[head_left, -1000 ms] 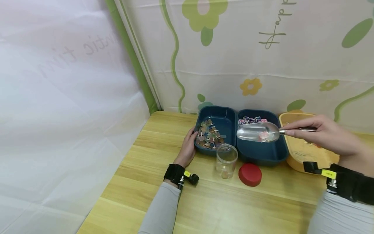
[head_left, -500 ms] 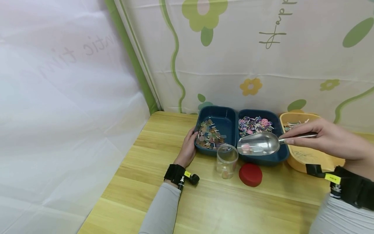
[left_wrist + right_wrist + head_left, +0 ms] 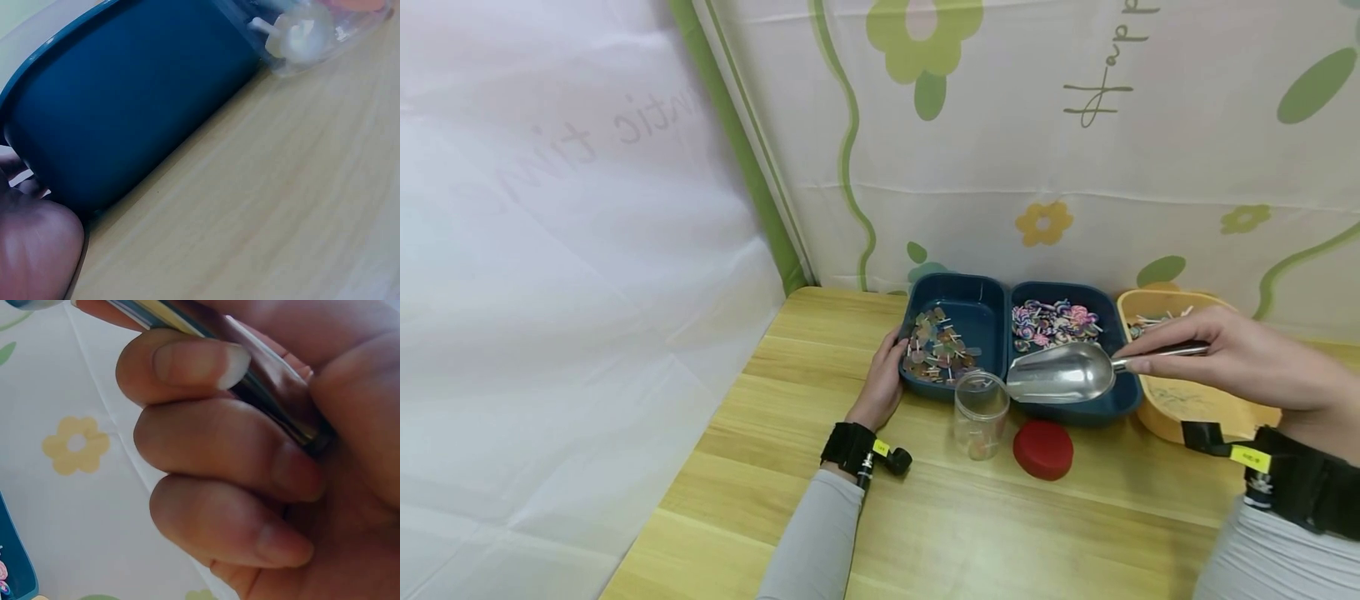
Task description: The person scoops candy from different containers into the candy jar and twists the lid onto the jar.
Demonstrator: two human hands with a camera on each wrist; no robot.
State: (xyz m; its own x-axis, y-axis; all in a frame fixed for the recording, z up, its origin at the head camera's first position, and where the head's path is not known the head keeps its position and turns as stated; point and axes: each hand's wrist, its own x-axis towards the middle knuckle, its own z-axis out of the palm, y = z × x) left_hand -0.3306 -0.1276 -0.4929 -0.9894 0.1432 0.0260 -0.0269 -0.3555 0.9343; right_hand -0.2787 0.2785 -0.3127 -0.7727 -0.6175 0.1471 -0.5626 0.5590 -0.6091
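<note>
My right hand [image 3: 1243,358] grips the handle of a metal scoop [image 3: 1063,375]; in the right wrist view its fingers curl round the handle [image 3: 287,406]. The scoop's bowl is tipped left, its lip right at the mouth of a clear plastic jar [image 3: 982,421]. No candy shows in the bowl. A white piece with a stick [image 3: 303,34] and something pink lie low in the jar. My left hand [image 3: 878,387] holds the left side of a dark blue bin [image 3: 977,321], its fingers partly hidden behind the wall. Translucent lollipop-shaped charms [image 3: 942,346] lie in that bin.
A second blue bin [image 3: 1120,408] with colourful swirl lollipop charms [image 3: 1052,323] adjoins on the right, below the scoop. Further right stands a yellow bin [image 3: 1180,408], partly behind my right hand. A red lid [image 3: 1043,450] lies on the wooden table [image 3: 955,533] beside the jar.
The scoop has come down and tipped toward the jar. The pink and pale pieces in its bowl slid to its lip and are gone from it. My left hand has stayed put.
</note>
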